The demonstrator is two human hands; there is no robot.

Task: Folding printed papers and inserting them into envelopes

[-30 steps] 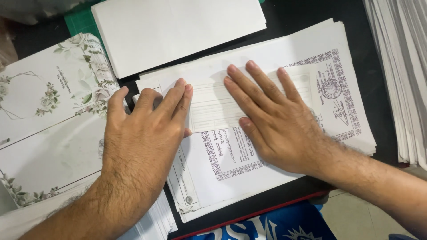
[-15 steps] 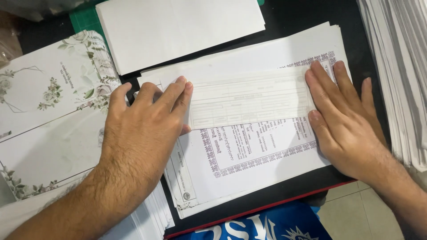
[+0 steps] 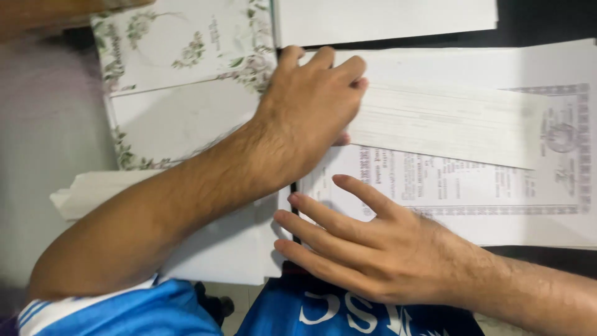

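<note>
My left hand (image 3: 314,106) lies palm down, fingers curled, on the left end of a folded stack of white sheets (image 3: 448,124). That stack rests on a printed sheet with an ornate border (image 3: 497,186). My right hand (image 3: 367,242) reaches leftward with fingers spread and flat, fingertips at the near left corner of the printed sheet and over a stack of white paper (image 3: 230,242). It grips nothing.
Floral-patterned cards (image 3: 180,43) and a plain card with floral corners (image 3: 174,124) lie at the left. More white sheets (image 3: 385,18) lie at the top. A dark table surface (image 3: 547,28) shows at the upper right. A blue shirt (image 3: 298,311) fills the bottom.
The view has shifted right and closer. My right hand has left the right end of the sheets and moved to the near left corner. My left hand stays on the folded stack.
</note>
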